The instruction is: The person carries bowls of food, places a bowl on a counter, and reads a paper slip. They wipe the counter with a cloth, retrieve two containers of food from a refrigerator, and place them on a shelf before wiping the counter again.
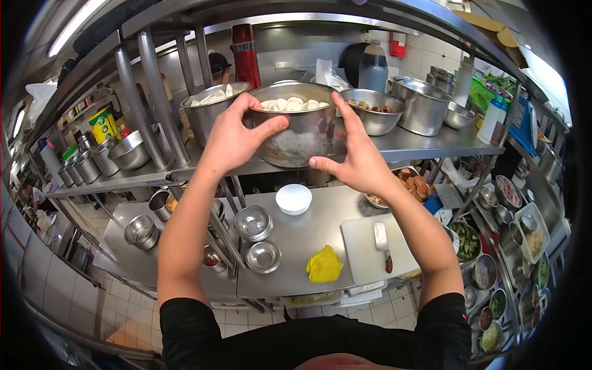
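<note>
A large steel pot filled with round white pieces is held between both hands at the level of the raised steel shelf. My left hand grips its left side, with the fingers at the rim and the thumb across the front wall. On the right side, my right hand has its fingers along the rim and its thumb low on the pot. Another pot with white pieces stands to the left, and a steel bowl of brown pieces to the right.
Below the shelf, the counter bears a white bowl, steel bowls, a yellow cloth and a white cutting board with a cleaver. Food containers crowd the right. A person's dark cap shows behind the shelf.
</note>
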{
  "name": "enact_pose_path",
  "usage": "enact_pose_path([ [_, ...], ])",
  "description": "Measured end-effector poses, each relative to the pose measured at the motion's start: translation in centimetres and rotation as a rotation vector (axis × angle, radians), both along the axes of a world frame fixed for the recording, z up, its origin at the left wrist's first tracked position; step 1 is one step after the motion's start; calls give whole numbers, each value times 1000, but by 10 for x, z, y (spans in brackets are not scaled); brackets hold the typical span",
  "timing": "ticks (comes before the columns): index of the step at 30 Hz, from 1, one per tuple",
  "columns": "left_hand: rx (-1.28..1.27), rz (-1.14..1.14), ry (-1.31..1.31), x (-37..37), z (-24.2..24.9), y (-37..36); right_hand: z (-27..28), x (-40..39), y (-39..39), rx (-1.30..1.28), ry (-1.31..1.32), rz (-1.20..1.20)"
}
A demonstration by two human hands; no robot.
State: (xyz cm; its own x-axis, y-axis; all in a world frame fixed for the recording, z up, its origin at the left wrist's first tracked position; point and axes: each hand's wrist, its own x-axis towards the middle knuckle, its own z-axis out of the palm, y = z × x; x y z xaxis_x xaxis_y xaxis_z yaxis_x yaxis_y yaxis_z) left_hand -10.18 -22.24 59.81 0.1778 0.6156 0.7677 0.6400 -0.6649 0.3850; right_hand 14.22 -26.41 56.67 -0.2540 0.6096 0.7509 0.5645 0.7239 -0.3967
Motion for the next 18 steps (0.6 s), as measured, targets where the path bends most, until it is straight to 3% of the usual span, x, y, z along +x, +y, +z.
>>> enact_pose_path([
  [3, -31, 160, -65, -15, 24, -33, 3, -5, 18, 62, -1, -34],
  [6, 283, 405, 107, -52, 22, -15, 7, -8, 25, 41, 47, -33],
  [9, 210, 447, 294, -70, 6, 9, 15, -11, 27, -23, 115, 24],
  [13, 86, 364, 70, -69, -2, 4, 15, -17, 25, 117, 57, -93],
  [18, 133, 309, 17, -61, -7, -14, 13, -20, 23, 231, -4, -168],
])
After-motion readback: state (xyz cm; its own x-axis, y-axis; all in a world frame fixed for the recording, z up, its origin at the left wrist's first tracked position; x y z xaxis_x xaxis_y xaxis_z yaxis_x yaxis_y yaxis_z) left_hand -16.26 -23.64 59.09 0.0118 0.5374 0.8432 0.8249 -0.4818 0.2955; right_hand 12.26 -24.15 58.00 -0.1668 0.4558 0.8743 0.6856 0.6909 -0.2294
